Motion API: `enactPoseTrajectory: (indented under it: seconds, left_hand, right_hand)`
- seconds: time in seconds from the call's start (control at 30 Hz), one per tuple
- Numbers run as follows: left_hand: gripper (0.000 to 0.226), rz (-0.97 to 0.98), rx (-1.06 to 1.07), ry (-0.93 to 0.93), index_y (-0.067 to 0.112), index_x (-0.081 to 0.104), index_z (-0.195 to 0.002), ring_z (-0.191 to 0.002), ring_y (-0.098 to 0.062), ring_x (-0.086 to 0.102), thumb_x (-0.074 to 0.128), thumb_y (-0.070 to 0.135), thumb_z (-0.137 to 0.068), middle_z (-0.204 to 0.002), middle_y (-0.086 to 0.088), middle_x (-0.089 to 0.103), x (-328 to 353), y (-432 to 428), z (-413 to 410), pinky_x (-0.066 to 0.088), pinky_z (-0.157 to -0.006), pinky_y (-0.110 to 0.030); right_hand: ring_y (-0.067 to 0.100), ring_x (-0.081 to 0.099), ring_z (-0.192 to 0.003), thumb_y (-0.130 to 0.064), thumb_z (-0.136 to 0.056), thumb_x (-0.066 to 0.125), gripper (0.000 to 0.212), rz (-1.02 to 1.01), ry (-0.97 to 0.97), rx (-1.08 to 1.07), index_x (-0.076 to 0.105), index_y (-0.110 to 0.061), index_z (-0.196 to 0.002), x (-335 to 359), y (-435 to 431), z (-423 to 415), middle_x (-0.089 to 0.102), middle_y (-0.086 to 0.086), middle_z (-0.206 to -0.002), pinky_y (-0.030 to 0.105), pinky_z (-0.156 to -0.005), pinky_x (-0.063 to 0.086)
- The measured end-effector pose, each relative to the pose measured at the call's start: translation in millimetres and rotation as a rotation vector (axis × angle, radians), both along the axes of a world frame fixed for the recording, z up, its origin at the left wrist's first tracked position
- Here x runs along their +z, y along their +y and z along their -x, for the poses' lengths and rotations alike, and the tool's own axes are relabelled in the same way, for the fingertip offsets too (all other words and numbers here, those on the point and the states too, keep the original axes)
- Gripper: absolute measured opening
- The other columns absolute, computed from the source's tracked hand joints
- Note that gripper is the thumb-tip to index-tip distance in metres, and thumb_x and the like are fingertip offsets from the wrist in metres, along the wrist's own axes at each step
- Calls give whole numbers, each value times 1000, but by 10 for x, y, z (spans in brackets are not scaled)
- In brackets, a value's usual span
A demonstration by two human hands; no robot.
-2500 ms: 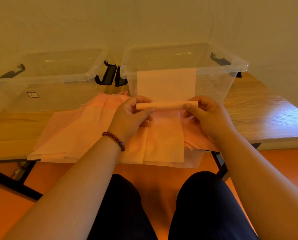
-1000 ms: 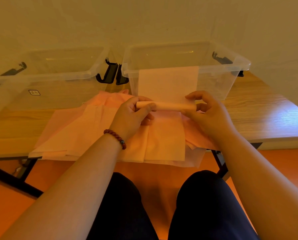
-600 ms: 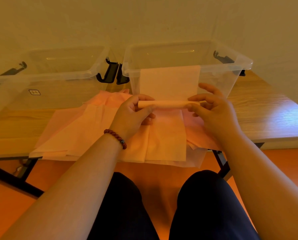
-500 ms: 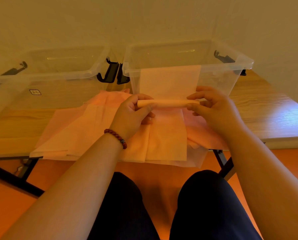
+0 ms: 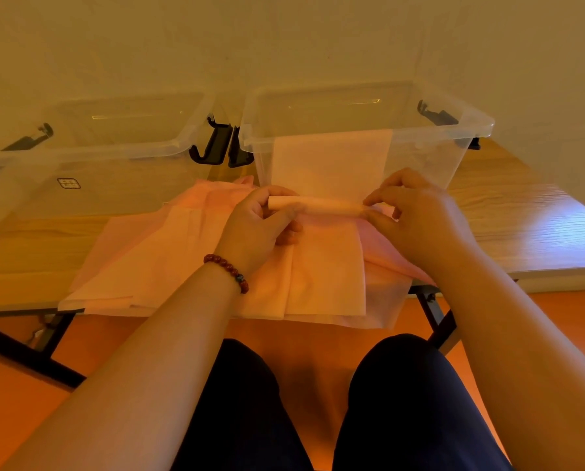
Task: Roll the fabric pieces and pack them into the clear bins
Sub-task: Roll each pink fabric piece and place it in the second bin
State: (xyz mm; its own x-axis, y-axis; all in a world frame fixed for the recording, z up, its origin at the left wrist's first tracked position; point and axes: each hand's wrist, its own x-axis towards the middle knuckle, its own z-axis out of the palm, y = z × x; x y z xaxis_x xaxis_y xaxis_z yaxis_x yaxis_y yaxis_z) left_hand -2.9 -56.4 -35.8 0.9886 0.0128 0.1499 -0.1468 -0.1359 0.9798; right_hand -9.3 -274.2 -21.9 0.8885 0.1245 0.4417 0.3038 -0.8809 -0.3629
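A pale pink fabric strip hangs from the front rim of the right clear bin down to a partly wound fabric roll. My left hand grips the roll's left end between thumb and curled fingers. At the right end my right hand pinches the roll with bent fingers. Under both hands lies a pile of flat pink fabric pieces, spread across the wooden table and hanging over its near edge. The left clear bin stands beside the right one.
Black latch handles sit between the two bins, and another one sits at the right bin's far corner. A plain wall rises right behind the bins. My knees are below the table's near edge, over an orange floor.
The roll has crept up the hanging strip toward the bin rim. My right hand's fingers lifted off, then closed on the roll's right end again.
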Motion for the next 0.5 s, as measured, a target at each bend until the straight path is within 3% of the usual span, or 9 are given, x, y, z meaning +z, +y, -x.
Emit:
enactPoseTrajectory:
  seconds: [0.1,0.2,0.37,0.5]
  left_hand:
    - [5,3,-3,-2,24,62,-96,-62,-7,63,62,22,-91,-70,5,66,-13,13,-10,52,-57,-20]
    - [5,8,-11,-2,25,61,-96,-63,-7,64,61,23,-92,-71,5,66,-2,18,0,52,-58,-19]
    - [5,18,-19,6,26,61,-97,-62,-7,64,61,23,-92,-68,7,67,11,9,11,52,-57,-19]
    - [6,65,-24,25,26,63,-96,-65,-7,65,63,25,-90,-67,9,68,16,10,6,54,-60,-22]
  right_hand:
    - [9,55,-80,-34,-90,65,22,-83,42,-6,70,-22,-109,-2,16,-14,58,-7,-115,28,-76,49]
    - [-2,55,-78,-31,-87,70,24,-333,165,0,65,-31,-110,-12,30,-12,58,-15,-108,16,-71,44]
    - [9,64,-92,-19,-83,74,20,-670,301,17,65,-35,-91,-19,73,-1,66,-8,-104,29,-81,53]
    - [10,67,-80,-21,-82,75,13,-704,229,19,69,-25,-93,-14,70,-14,64,-10,-104,36,-83,57]
